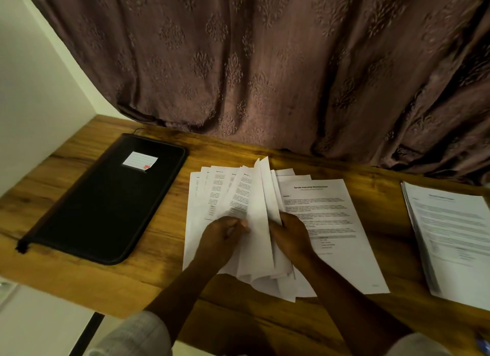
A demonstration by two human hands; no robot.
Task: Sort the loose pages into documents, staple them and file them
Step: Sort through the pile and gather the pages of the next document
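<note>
Wood-grain desk [164, 262] runs under everything, and at its near edge my two pale sleeves [138, 334] are cut off by the bottom of the view. Just beyond them both hands are in the loose pages [254, 196], which lie at the middle of the desk, fanned out and partly lifted. My left hand [225, 233] pinches the left part of the fan between thumb and fingers. My right hand [290, 235] has its fingers curled round the sheets that stand up on edge between the two hands. The fanned sheets each show a short bold heading at the top, too small for me to read.

Flat under my right hand, and reaching toward the right, lies a title page [331, 212]. Its heading seems to begin "Sample Internship"; the rest and the body text are too soft to make out. Near the right edge sits a separate stack [450, 231] of printed sheets, blurred and cut off by the frame.

Toward the left edge, well apart from the pages, a black zip folder [106, 204] lies closed and flat, with a white ruled label [139, 160] that has a red mark at one corner; no writing on it is legible.

Along the far edge hangs a brown patterned curtain [265, 63], its hem touching the desk, with a pale wall [34, 90] at the far left corner
</note>
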